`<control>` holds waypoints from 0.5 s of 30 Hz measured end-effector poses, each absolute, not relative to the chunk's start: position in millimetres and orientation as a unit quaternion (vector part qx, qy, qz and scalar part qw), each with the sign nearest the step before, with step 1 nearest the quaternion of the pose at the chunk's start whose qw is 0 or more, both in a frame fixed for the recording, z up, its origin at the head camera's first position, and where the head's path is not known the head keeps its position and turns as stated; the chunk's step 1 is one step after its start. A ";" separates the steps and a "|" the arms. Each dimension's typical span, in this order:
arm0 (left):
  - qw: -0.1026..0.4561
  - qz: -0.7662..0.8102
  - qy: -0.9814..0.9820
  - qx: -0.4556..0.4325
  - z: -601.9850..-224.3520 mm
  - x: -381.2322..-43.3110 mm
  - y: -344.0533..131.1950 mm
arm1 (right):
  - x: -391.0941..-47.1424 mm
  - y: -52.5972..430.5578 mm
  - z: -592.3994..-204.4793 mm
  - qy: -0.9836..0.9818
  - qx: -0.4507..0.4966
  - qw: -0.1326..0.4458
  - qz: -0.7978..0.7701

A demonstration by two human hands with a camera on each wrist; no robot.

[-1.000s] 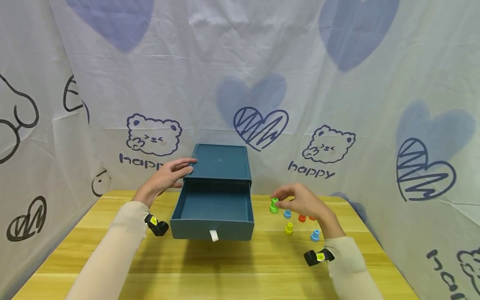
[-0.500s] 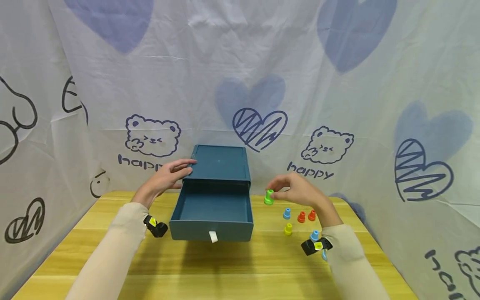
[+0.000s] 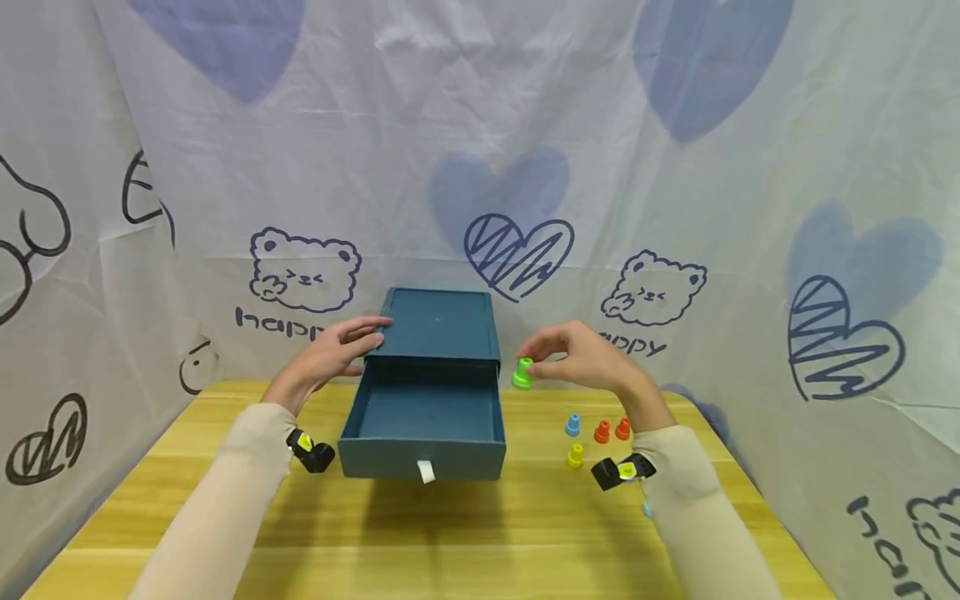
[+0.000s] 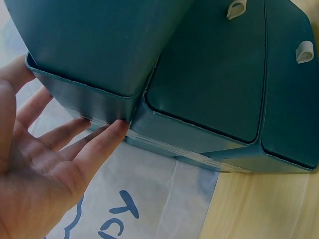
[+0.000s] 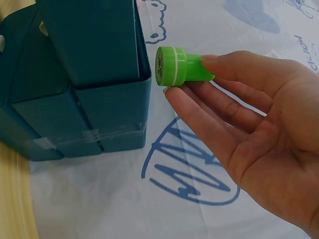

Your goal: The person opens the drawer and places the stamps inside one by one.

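Observation:
My right hand (image 3: 581, 357) pinches a green toy stamp (image 3: 522, 373) between thumb and fingers, lifted to the right of the dark teal drawer unit (image 3: 442, 323). In the right wrist view, the stamp's round end (image 5: 160, 67) with a dark pattern faces the unit. The unit's top drawer (image 3: 422, 460) is pulled out, with nothing visible inside and a white pull tab (image 3: 426, 472) on its front. My left hand (image 3: 327, 357) rests against the unit's left side; in the left wrist view, its extended fingertips (image 4: 119, 127) touch the casing.
On the wooden table (image 3: 450, 558), right of the unit, stand a blue stamp (image 3: 573, 425), a yellow stamp (image 3: 575, 456) and two red stamps (image 3: 602, 432). Another blue stamp (image 3: 647, 508) is mostly hidden by my right sleeve. A printed white cloth (image 3: 420, 200) hangs behind.
My right hand has lifted the green stamp off the table and carried it up and left toward the drawer unit. The left hand and open drawer stay where they were.

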State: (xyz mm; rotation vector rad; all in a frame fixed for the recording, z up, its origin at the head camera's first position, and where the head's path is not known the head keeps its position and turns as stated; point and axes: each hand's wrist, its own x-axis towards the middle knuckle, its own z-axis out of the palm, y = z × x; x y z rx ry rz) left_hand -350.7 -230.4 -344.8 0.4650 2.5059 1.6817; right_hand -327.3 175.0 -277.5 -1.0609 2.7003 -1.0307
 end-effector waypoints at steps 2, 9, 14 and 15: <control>0.044 0.550 0.820 0.152 -345.4 -350.6 -230.5 | -327.7 170.4 -274.6 0.875 -0.351 0.031 -0.332; 0.042 0.549 0.821 0.151 -345.7 -350.3 -229.9 | -330.8 154.8 -267.7 0.869 -0.373 0.044 -0.323; 0.041 0.548 0.821 0.152 -345.9 -351.0 -229.6 | -333.4 146.0 -265.1 0.869 -0.383 0.042 -0.311; 0.040 0.549 0.821 0.153 -345.8 -351.3 -229.5 | -333.8 144.3 -264.3 0.869 -0.384 0.041 -0.308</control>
